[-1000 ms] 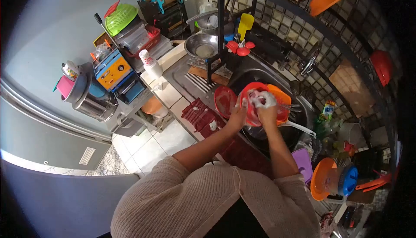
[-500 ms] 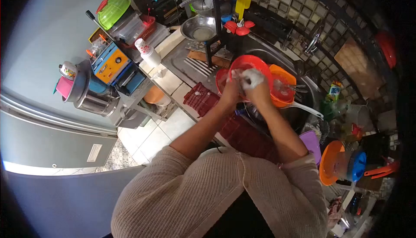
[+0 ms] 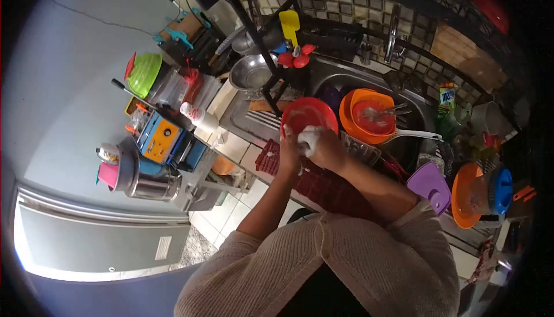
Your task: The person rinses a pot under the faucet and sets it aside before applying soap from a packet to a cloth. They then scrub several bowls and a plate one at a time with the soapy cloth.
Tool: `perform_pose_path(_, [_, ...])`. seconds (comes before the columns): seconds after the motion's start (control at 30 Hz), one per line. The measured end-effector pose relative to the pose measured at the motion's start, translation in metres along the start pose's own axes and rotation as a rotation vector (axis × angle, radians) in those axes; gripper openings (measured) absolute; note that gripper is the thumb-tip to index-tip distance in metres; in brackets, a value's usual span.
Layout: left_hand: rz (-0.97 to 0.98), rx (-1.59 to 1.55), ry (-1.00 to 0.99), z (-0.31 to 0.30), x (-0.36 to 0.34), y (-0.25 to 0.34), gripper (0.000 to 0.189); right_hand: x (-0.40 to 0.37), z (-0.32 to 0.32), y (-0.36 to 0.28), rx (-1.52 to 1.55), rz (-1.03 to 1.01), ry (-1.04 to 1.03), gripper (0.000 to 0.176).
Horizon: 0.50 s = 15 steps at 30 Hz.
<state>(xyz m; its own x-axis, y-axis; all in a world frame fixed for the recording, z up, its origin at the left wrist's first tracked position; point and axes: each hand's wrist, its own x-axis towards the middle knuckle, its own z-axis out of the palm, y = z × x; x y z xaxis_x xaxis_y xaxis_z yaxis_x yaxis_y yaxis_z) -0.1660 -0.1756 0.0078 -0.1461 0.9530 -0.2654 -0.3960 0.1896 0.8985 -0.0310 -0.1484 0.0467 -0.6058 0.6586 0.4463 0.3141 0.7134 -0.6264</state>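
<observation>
Here the left hand [image 3: 290,154] is curling around the near left rim of the red bowl [image 3: 312,114], fingers bending against the wall, while the right hand [image 3: 326,148] is closing into a loose fist at the rim, its knuckles wearing thick white foam [image 3: 309,136]. Whether that fist is gripping something under the suds, nobody can tell from here. The bowl is tilting its open side up, sitting at the near left edge of the sink [image 3: 340,80], close above the maroon cloth [image 3: 337,194].

It is looking like thin plastic: light, fairly stiff, probably giving a little at the rim and unlikely to shatter. The suds are surely making it slippery, so the rim is offering the best hold, thumb on one side and fingers on the other; a flat palm on the wet wall would be sliding off.

Moving outward, the orange bowl [image 3: 347,116] is resting just beside it, a smaller red dish [image 3: 370,122] lying inside with forks [image 3: 397,110] poking out to the right. A white handle [image 3: 416,134] is jutting past them. Nearer the body, the purple lid [image 3: 428,185] is leaning beside the sink, and beyond, the metal bowl [image 3: 253,73] is standing on the far left.
</observation>
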Motion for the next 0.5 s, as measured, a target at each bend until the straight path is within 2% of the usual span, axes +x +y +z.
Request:
perform_pose_path(0.07, [-0.002,0.052,0.023,0.008,-0.006,-0.002,0.061,0.006,0.012,0.031,-0.020,-0.018,0.074,0.019])
perform_pose_path(0.13, [0.024,0.125,0.070,0.024,-0.011,-0.002,0.054,0.009,-0.002,0.058,-0.322,-0.140,0.465,0.021])
perform_pose_path(0.17, [0.060,0.025,0.119,0.022,-0.002,-0.004,0.047,-0.003,-0.003,0.063,-0.430,-0.057,0.355,0.023])
perform_pose_path(0.2, [0.066,0.029,0.109,0.016,0.009,-0.009,0.047,-0.010,-0.005,0.060,-0.436,-0.058,0.366,0.023])
perform_pose_path(0.27, [0.234,0.210,0.171,-0.008,0.030,-0.026,0.046,-0.023,-0.007,0.053,0.002,0.287,-0.181,0.020])
perform_pose_path(0.3, [0.207,0.295,0.075,-0.018,0.031,-0.020,0.046,-0.032,-0.008,0.059,0.150,0.241,-0.152,0.015])
perform_pose_path(0.33, [0.207,0.298,0.070,-0.026,0.033,-0.017,0.046,-0.038,-0.011,0.075,0.149,0.242,-0.146,0.015])
perform_pose_path(0.4, [0.310,0.865,0.084,-0.006,0.007,0.022,0.051,-0.050,-0.024,0.118,0.790,0.593,0.006,0.010])
perform_pose_path(0.43, [0.306,0.866,0.087,-0.010,0.010,0.020,0.051,-0.051,-0.038,0.137,0.829,0.718,0.146,0.008])
perform_pose_path(0.47, [0.400,0.880,0.103,-0.015,0.016,0.017,0.055,-0.050,-0.053,0.154,0.864,0.843,0.288,0.007])
perform_pose_path(0.5, [0.496,0.893,0.118,-0.019,0.020,0.014,0.060,-0.054,-0.075,0.164,0.565,0.890,0.212,0.007])
